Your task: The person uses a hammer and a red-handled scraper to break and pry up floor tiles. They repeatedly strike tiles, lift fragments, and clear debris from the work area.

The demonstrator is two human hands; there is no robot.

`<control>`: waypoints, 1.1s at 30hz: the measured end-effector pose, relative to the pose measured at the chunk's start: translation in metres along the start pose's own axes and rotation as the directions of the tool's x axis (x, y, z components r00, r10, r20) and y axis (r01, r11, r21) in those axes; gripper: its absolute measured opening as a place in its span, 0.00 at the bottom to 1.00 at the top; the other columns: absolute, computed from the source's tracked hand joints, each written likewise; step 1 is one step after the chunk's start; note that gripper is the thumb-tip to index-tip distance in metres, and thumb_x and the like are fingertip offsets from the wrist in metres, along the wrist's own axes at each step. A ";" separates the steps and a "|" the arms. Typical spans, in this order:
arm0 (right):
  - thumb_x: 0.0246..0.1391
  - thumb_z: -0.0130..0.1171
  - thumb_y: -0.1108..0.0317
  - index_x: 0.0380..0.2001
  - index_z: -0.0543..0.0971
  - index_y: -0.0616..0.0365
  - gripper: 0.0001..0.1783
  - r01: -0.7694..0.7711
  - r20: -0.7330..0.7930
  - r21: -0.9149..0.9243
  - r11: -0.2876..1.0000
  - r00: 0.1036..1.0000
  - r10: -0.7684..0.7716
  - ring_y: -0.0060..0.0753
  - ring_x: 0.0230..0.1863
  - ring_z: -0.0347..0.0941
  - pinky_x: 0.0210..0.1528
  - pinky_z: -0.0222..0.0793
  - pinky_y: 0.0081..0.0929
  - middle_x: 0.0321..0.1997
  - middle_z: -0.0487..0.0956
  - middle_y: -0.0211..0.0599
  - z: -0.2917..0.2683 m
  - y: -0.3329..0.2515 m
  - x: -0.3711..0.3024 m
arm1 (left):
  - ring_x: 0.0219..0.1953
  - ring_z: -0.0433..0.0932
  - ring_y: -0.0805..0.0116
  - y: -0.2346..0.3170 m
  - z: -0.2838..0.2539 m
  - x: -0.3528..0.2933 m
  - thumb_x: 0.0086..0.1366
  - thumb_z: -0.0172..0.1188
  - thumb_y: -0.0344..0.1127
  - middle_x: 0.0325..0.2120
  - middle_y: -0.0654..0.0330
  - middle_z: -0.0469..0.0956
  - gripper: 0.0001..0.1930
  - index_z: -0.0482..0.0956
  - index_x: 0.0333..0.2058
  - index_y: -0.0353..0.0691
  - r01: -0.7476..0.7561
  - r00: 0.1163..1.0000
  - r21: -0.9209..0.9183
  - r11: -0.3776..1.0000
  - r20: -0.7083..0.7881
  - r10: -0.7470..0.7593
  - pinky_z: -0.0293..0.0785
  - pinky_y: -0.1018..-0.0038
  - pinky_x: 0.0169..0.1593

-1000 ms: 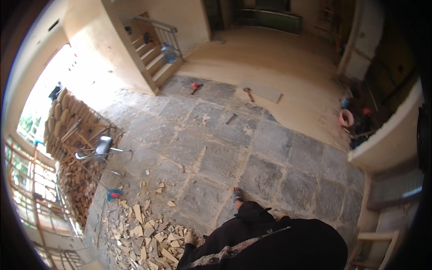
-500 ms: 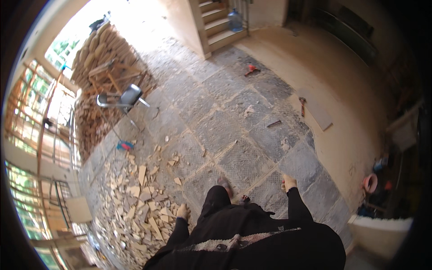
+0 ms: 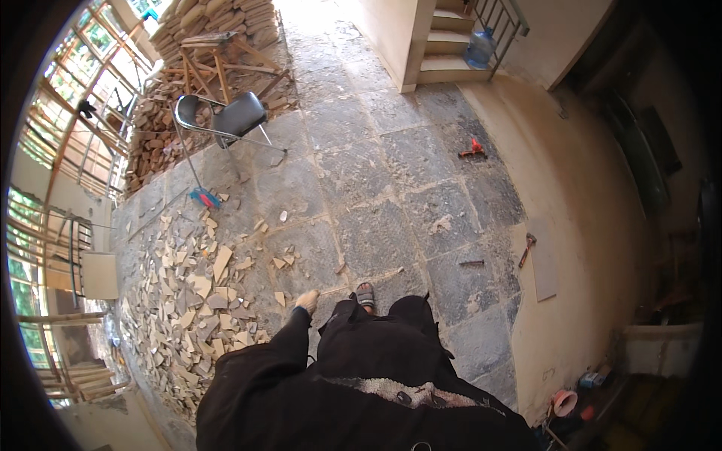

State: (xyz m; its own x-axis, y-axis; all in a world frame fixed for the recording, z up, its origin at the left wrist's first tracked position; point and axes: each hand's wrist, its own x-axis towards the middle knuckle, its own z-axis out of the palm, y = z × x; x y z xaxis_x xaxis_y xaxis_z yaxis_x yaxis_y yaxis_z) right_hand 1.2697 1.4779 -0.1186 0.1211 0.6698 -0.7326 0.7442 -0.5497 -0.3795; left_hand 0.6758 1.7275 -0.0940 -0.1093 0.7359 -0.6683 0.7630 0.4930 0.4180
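Observation:
My left hand [image 3: 307, 301] hangs low at my left side, over the floor near the right edge of a heap of broken tile pieces [image 3: 199, 301]. Its fingers are too small and blurred to show whether they are closed. My right hand is out of sight. One foot in a dark sandal [image 3: 365, 295] stands on the rough grey floor [image 3: 376, 233]. Ahead to the right are a hammer [image 3: 528, 249], a pale flat board [image 3: 544, 274], a short dark bar [image 3: 471, 263] and a red tool with a dark part [image 3: 473, 148].
A black folding chair [image 3: 239, 115] stands ahead left, before a wooden trestle [image 3: 209, 43] and stacked sacks [image 3: 248, 19]. A blue-and-red object [image 3: 204, 198] lies beyond the tile heap. Stairs [image 3: 447, 45] with a blue water bottle [image 3: 480, 48] rise at the back.
The view has shifted and turned toward the right, and I have moved over the floor. My right hand has gone out of view; my left hand remains beside the tile heap.

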 end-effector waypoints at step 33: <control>0.63 0.64 0.48 0.48 0.82 0.60 0.25 -0.263 -0.069 0.817 0.514 0.840 0.538 0.42 0.24 0.76 0.25 0.76 0.50 0.33 0.77 0.40 -0.532 -0.325 0.543 | 0.61 0.75 0.50 0.413 -0.225 0.424 0.78 0.49 0.55 0.51 0.56 0.80 0.20 0.74 0.56 0.48 0.464 0.884 -0.585 0.665 0.253 -0.393 0.68 0.46 0.61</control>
State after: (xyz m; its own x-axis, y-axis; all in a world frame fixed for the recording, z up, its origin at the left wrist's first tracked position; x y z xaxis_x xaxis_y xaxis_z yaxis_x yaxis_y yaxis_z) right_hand 1.4426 2.2858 -0.0925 0.5475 0.3011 -0.7808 -0.1855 -0.8661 -0.4641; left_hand 0.8018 2.3475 -0.0664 -0.2352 0.3389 -0.9109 0.0843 0.9408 0.3282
